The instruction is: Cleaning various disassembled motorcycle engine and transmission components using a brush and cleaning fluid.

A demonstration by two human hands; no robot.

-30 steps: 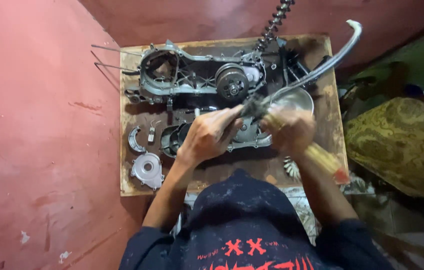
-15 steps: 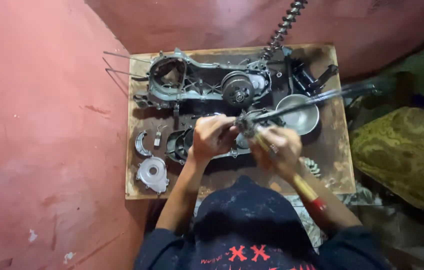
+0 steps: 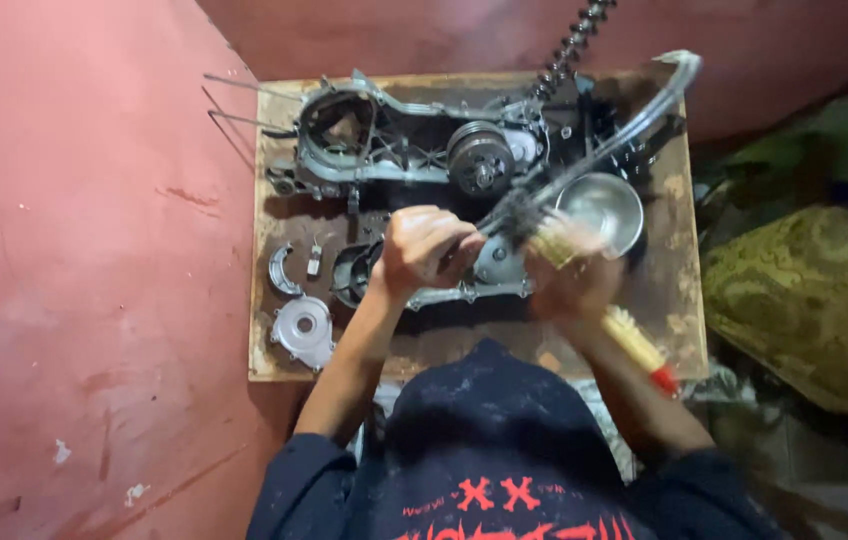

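On a wooden board (image 3: 679, 300) against red walls, mid-frame, the left hand (image 3: 424, 250) is clenched around a long curved metal part (image 3: 624, 125) while the blurred right hand (image 3: 574, 285) grips a yellow-handled brush (image 3: 634, 340) scrubbing it, cleaning apparently underway beside a dismantled engine casing (image 3: 394, 150).

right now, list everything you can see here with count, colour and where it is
wooden board: one, brown and stained, centre, on the floor
engine casing: one, grey metal, along the board's far edge
metal bowl: one, silver, right part of the board
round cover plate: one, silver, near left corner of the board
curved metal piece: one, grey, left side of the board
coil spring: one, dark, leaning beyond the board's far edge
patterned cloth: one, yellow-green, right of the board
brush: one, pale wooden handle with red end, in the right hand
left hand: fisted on a small dark part
right hand: blurred, gripping the brush
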